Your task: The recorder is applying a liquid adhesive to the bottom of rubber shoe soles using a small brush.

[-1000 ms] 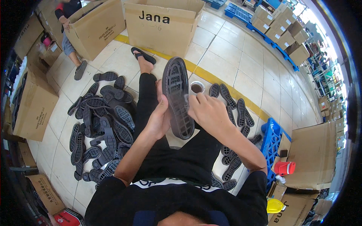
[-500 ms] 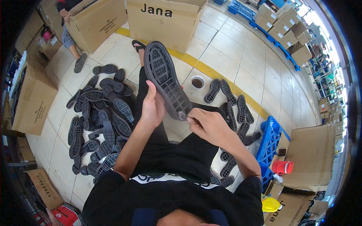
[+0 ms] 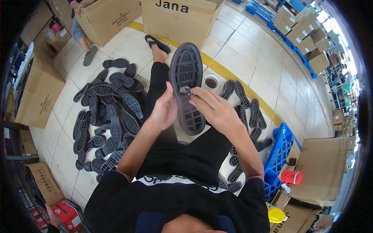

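Note:
A black shoe sole (image 3: 192, 121) is held up in front of me, its gridded, hollowed face turned toward me. My left hand (image 3: 164, 109) grips it along the left edge, thumb at the rim and the other fingers hidden behind. In a pinch, my right hand (image 3: 216, 110) holds a small brush (image 3: 185, 90) with a grey tuft. The tuft touches the middle of the sole; most of the handle is hidden by my fingers. Just beyond my right hand, a white cup (image 3: 211, 82) of dark brown contents stands on the floor.
A heap of soles (image 3: 110, 110) lies at left, with more soles (image 3: 254, 112) at right. Cardboard boxes (image 3: 178, 23) stand ahead. A blue pallet (image 3: 279, 155), red container (image 3: 291, 177) and yellow bottle (image 3: 276, 214) are at right. Another person's leg (image 3: 81, 35) shows at far left.
My right hand has carried the brush from the sole's near end up to its middle. The sole has turned more upright and shifted right in view.

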The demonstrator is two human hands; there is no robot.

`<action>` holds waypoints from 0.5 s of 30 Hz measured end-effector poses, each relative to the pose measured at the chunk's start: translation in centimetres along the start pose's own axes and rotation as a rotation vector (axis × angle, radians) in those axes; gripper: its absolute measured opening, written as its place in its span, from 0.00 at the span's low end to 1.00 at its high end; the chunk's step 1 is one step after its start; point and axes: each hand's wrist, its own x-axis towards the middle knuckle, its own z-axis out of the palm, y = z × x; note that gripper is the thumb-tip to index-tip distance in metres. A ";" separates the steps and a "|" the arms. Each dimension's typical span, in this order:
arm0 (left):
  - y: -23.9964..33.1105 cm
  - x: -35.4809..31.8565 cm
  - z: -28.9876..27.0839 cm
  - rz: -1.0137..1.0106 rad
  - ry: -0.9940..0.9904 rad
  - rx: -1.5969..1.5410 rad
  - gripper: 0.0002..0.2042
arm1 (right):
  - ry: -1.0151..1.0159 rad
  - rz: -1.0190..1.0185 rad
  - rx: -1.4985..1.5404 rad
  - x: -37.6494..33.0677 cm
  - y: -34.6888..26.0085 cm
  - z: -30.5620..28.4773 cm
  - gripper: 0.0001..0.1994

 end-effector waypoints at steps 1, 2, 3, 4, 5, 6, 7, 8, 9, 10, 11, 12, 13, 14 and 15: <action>0.1 0.1 -0.1 -0.011 0.034 0.007 0.32 | -0.026 -0.034 0.007 -0.5 -0.4 -0.2 0.12; 0.3 0.3 -0.2 0.003 0.015 -0.001 0.32 | -0.078 -0.057 0.013 -0.9 -0.8 -0.4 0.13; 0.5 0.4 -0.4 0.006 -0.066 -0.002 0.33 | -0.083 -0.074 0.031 -1.5 -1.4 -0.5 0.15; 0.7 0.6 -0.5 0.013 -0.150 -0.013 0.33 | -0.107 -0.104 0.035 -2.1 -2.0 -0.7 0.15; 0.9 0.6 -0.7 0.018 -0.094 -0.020 0.35 | -0.147 -0.098 0.063 -2.7 -2.6 -0.8 0.14; 1.1 0.7 -0.8 0.019 -0.091 -0.026 0.35 | -0.175 -0.092 0.089 -3.2 -3.1 -0.9 0.14; 1.2 0.8 -0.9 0.033 -0.070 -0.003 0.35 | -0.204 -0.061 0.114 -3.7 -3.5 -1.1 0.13; 1.2 0.8 -1.0 0.037 -0.031 0.026 0.35 | -0.220 -0.055 0.118 -3.9 -3.3 -1.2 0.13; 1.2 0.8 -1.0 0.025 -0.037 0.009 0.35 | -0.191 -0.015 0.149 -4.0 -3.0 -1.5 0.12; 1.0 0.8 -0.9 0.017 -0.038 0.007 0.35 | -0.149 0.027 0.180 -3.9 -2.6 -1.6 0.12; 0.9 0.8 -0.8 -0.016 -0.072 0.005 0.35 | -0.067 0.093 0.211 -3.5 -2.2 -1.3 0.11; 0.7 0.8 -0.7 -0.046 -0.111 -0.001 0.36 | -0.036 0.105 0.163 -3.0 -1.6 -1.2 0.11; 0.4 0.8 -0.6 -0.053 -0.108 0.001 0.36 | -0.020 0.125 0.137 -2.4 -1.0 -0.9 0.11; 0.0 0.7 -0.4 -0.034 0.003 0.020 0.36 | -0.027 0.158 0.117 -1.9 -0.6 -0.4 0.12; -0.3 0.6 -0.3 -0.013 0.117 0.040 0.36 | -0.003 0.143 0.113 -1.6 -0.3 -0.1 0.12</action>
